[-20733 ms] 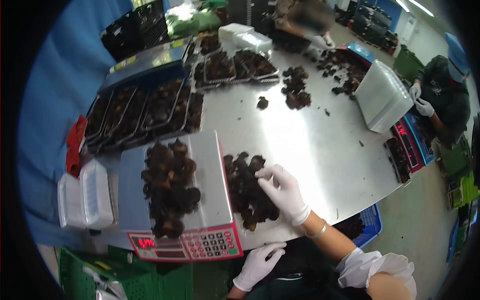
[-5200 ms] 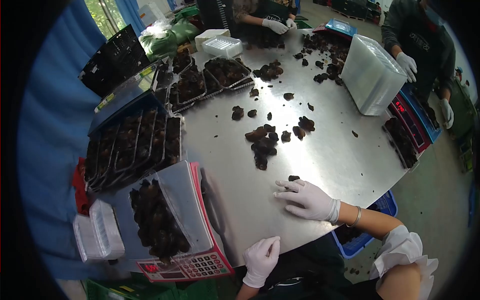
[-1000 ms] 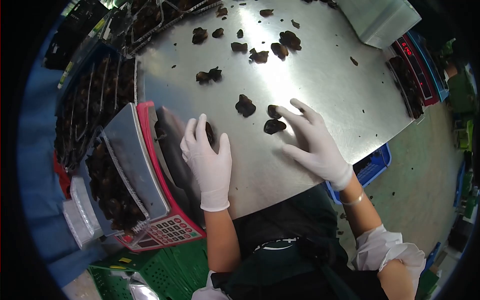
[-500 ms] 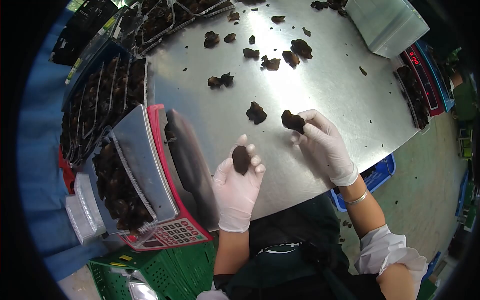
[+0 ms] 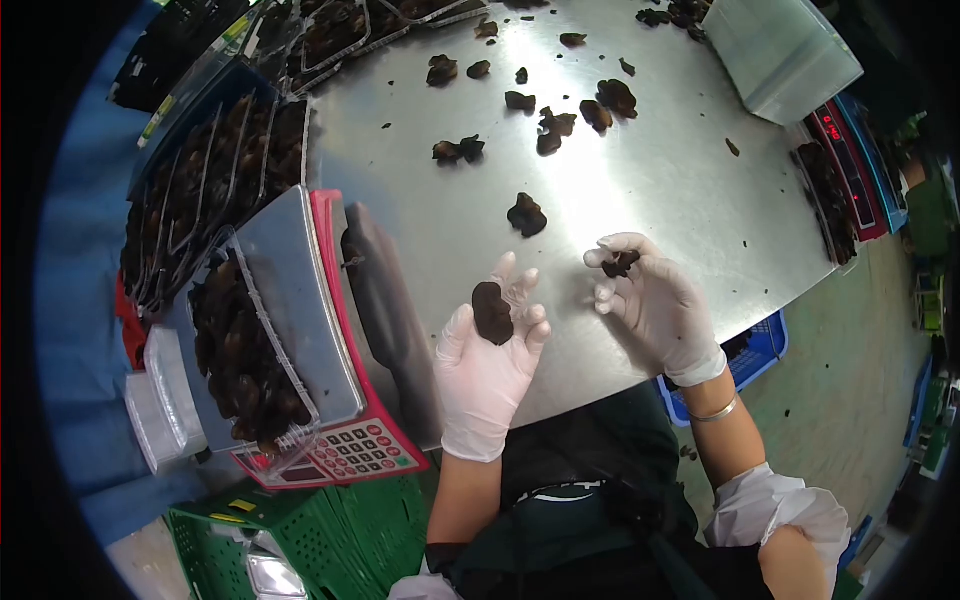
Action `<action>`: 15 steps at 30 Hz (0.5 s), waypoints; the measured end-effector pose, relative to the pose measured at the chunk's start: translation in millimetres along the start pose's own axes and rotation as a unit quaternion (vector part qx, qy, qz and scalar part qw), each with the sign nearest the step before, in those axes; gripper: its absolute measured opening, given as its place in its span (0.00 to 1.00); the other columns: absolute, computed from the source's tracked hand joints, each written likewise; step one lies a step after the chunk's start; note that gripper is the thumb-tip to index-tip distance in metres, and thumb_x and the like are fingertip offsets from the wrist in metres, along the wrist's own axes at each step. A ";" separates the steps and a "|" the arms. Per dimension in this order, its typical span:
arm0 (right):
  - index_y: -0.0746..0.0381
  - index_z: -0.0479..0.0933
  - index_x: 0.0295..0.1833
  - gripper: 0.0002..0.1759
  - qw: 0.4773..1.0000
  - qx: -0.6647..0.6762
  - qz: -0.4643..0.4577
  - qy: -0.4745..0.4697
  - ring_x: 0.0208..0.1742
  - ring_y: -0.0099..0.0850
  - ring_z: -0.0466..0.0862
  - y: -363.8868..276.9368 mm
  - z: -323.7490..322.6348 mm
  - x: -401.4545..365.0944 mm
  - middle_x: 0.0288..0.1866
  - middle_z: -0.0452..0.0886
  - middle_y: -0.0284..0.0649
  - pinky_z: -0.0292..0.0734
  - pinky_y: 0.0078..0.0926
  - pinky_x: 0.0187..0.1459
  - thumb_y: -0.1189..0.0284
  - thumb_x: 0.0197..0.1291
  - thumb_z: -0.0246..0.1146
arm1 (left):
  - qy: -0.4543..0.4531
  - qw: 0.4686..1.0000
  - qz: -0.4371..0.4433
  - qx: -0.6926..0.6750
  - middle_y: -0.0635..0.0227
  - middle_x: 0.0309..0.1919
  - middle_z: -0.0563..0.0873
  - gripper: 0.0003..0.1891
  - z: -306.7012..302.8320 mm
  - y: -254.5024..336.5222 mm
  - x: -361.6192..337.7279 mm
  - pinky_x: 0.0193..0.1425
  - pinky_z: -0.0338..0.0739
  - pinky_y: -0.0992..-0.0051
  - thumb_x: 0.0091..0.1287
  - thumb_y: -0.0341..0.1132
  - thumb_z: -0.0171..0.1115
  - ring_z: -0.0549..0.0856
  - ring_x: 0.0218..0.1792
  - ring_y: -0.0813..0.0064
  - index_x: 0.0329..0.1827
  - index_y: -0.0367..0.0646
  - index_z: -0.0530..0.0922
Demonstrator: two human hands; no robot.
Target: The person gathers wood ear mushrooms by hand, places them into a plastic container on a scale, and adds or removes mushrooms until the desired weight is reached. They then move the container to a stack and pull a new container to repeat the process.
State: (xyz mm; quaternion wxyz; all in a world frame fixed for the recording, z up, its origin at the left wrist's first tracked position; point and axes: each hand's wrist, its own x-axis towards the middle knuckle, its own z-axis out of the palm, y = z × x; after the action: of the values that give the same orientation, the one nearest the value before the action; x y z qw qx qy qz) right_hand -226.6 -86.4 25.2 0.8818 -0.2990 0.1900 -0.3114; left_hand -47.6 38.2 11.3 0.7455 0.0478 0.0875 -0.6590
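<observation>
My left hand (image 5: 488, 370), in a white glove, is palm up with its fingers loosely curled. A dark, flat wood ear mushroom piece (image 5: 492, 313) rests in it against the fingers. My right hand (image 5: 662, 305), also gloved, is raised over the table to the right, holding a small, ragged wood ear piece (image 5: 620, 263) between thumb and fingers. Just beyond my left fingertips, a single wood ear piece (image 5: 527, 215) lies on the steel table (image 5: 390, 150). Farther back are several more pieces, including a pair (image 5: 458, 149) and a cluster (image 5: 556, 123).
On the left, a red-edged scale (image 5: 345, 320) bears a clear tray of wood ear (image 5: 240, 350). Filled trays (image 5: 215, 180) stack behind it. A translucent bin (image 5: 785, 60) and another scale (image 5: 850, 165) stand at right. Green crates (image 5: 330, 530) and a blue basket (image 5: 765, 345) sit below.
An additional wood ear piece lies beside the cluster on the table. The piece at my right fingers looks smaller than the earlier one. The view has shifted slightly; my left hand still holds its piece.
</observation>
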 end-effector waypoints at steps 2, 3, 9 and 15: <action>0.65 0.73 0.58 0.17 0.998 -0.061 -0.009 0.011 0.46 0.26 0.81 1.6 -1.0 -5.7 0.54 0.78 0.42 0.79 0.24 0.50 0.62 0.79 0.51 | -0.017 0.999 -0.019 -0.019 0.46 0.69 0.72 0.33 -0.6 -0.2 -1.4 0.68 0.76 0.56 0.74 0.39 0.57 0.80 0.58 0.53 0.79 0.38 0.58; 0.65 0.73 0.58 0.17 0.998 -0.061 -0.008 0.011 0.46 0.26 0.81 2.0 -0.3 -7.6 0.54 0.78 0.42 0.79 0.24 0.50 0.62 0.79 0.51 | -0.017 0.999 -0.018 -0.019 0.46 0.69 0.72 0.33 -0.1 -0.8 -1.5 0.68 0.76 0.56 0.74 0.39 0.57 0.80 0.58 0.53 0.79 0.38 0.58; 0.61 0.72 0.46 0.13 0.987 -0.137 -0.002 0.080 0.39 0.25 0.82 5.3 0.7 -11.3 0.50 0.81 0.43 0.80 0.21 0.44 0.62 0.79 0.54 | -0.032 0.999 -0.004 -0.014 0.46 0.68 0.72 0.32 3.9 -6.3 -2.3 0.69 0.76 0.56 0.76 0.38 0.55 0.79 0.61 0.51 0.80 0.39 0.58; 0.61 0.72 0.45 0.13 0.962 -0.196 -0.098 0.166 0.35 0.23 0.81 -13.9 10.3 -27.9 0.47 0.82 0.42 0.78 0.17 0.34 0.61 0.78 0.53 | 0.053 0.810 0.144 0.566 0.63 0.58 0.80 0.26 11.2 -59.8 -1.7 0.45 0.70 0.85 0.80 0.37 0.51 0.72 0.35 0.85 0.78 0.40 0.63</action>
State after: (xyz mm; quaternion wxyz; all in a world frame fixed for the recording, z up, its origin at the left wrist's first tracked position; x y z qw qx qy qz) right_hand -247.8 -72.4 46.0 0.7274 -0.4272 0.3608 -0.3977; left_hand -106.3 30.2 25.3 0.6668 0.5084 -0.2694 -0.4737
